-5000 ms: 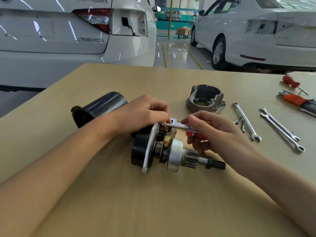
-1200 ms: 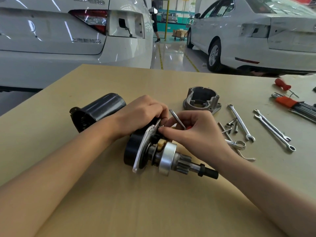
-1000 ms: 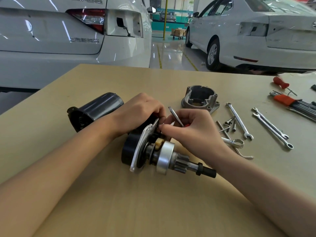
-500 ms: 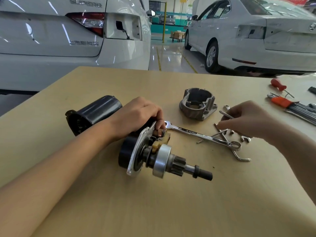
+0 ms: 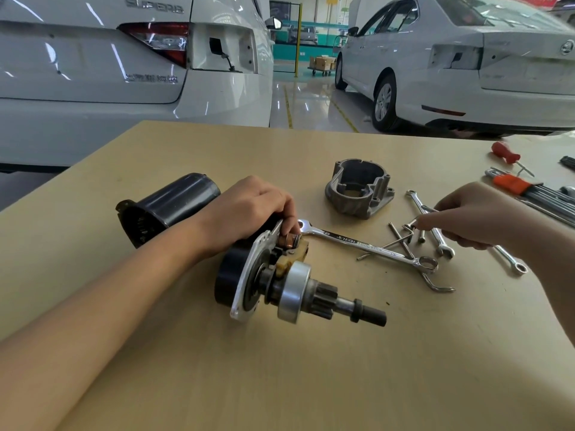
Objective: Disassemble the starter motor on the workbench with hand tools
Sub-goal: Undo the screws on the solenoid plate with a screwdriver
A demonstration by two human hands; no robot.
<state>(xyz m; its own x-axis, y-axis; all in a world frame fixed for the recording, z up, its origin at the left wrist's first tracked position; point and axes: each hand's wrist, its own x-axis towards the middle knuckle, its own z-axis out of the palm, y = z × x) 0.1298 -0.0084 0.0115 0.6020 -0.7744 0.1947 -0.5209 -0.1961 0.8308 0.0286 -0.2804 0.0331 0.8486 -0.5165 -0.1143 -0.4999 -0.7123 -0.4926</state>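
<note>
The starter motor's inner assembly (image 5: 289, 284) lies on the workbench (image 5: 280, 368), its pinion shaft pointing right. My left hand (image 5: 249, 213) grips its upper part by the silver plate. A long combination wrench (image 5: 357, 244) lies on the bench, its open end next to my left fingertips and the copper terminal. My right hand (image 5: 473, 216) is off to the right, fingertips pinching a small bolt (image 5: 408, 226) above several loose long bolts (image 5: 401, 241).
The black motor casing (image 5: 168, 206) lies behind my left wrist. A grey nose housing (image 5: 357, 191) stands at the middle back. More wrenches (image 5: 435, 234), a hooked metal piece (image 5: 435, 284), a hex key set (image 5: 513, 185) and a red screwdriver (image 5: 504, 152) lie right. White cars stand beyond the bench.
My right hand left the assembly and moved right to the loose bolts. The long wrench now lies flat on the bench. My left hand kept its grip on the assembly.
</note>
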